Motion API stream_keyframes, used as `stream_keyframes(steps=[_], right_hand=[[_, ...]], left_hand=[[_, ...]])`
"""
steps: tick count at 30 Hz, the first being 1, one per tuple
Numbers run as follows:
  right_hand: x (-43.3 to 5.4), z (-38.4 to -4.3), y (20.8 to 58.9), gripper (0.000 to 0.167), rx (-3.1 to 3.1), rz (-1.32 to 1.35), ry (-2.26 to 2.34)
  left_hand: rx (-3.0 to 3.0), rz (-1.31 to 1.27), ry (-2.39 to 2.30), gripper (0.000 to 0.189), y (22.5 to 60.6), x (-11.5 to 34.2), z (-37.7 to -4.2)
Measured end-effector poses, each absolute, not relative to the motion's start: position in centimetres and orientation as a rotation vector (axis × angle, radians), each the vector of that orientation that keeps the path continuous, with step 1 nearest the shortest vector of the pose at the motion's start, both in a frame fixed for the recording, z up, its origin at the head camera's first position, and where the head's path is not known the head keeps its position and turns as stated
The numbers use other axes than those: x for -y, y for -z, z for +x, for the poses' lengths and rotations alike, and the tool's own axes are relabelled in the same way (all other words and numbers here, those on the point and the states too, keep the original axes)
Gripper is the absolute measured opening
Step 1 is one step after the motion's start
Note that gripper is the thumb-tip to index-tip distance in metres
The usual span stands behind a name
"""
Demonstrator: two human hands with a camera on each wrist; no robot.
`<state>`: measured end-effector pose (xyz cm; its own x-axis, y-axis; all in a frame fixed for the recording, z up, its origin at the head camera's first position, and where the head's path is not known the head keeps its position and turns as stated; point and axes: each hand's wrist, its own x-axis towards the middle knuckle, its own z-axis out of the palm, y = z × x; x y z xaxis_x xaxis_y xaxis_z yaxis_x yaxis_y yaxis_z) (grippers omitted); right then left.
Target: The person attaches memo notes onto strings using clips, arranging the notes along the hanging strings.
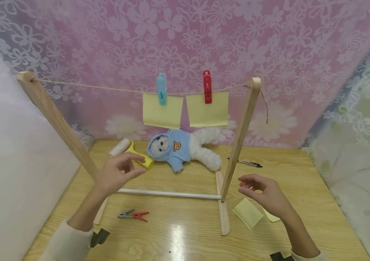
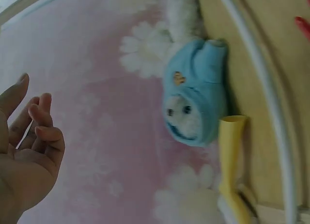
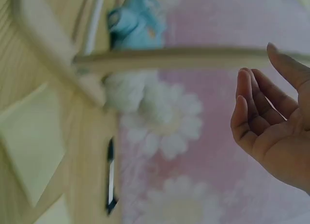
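Note:
Two yellow paper notes hang from a string [image 1: 100,87] tied between two wooden posts. A blue clothespin [image 1: 161,88] holds the left note [image 1: 162,114]; a red clothespin [image 1: 207,87] holds the right note [image 1: 208,112]. My left hand [image 1: 114,174] hovers by the left post [image 1: 61,127], fingers loosely bent, holding nothing. To the right of the right post [image 1: 240,141], my right hand [image 1: 266,192] is raised over the table, its fingers bent and nothing in them. Below it lie a yellow note [image 1: 248,214] and another note [image 1: 271,214], partly hidden by that hand.
A plush toy in a blue hoodie [image 1: 181,145] lies behind the white crossbar [image 1: 172,194], beside a yellow-handled lint roller [image 1: 146,161]. A grey clothespin [image 1: 125,214] and a red clothespin [image 1: 140,216] lie in front. A pen [image 1: 250,164] lies at back right.

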<state>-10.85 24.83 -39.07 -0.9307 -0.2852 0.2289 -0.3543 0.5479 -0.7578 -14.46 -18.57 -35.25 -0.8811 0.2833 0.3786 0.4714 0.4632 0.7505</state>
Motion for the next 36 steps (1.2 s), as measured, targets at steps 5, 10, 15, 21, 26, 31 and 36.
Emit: stream_keyframes(steps=[5,10,15,21,26,31,36], right_hand=[[-28.5,-12.5,41.8,0.03,2.846,0.396,-1.169],[-31.8,-13.9,44.3,0.04,2.988,0.287,-0.971],[-34.4,-14.8,46.0,0.047,3.093,0.168,-0.887],[-37.1,-15.1,47.0,0.059,3.288,-0.037,-0.764],[-37.8,-14.7,47.0,0.071,3.452,-0.123,-0.622],[-37.7,-13.7,46.9,0.051,3.545,-0.222,-0.71],[-37.5,-13.0,47.4,0.043,3.483,-0.294,-0.826]], left_hand=[[2.749,-0.629,1.313,0.026,40.7,20.4,-14.7],[2.869,-0.691,1.309,0.031,45.0,21.1,-14.3],[3.006,-0.724,1.264,0.038,47.6,20.8,-13.7],[3.11,-0.753,1.12,0.049,49.0,20.2,-13.2],[3.111,-0.777,1.058,0.045,49.5,19.9,-12.8],[3.13,-0.768,1.007,0.038,49.9,19.7,-12.8],[3.128,-0.847,0.901,0.03,50.2,19.7,-12.8]])
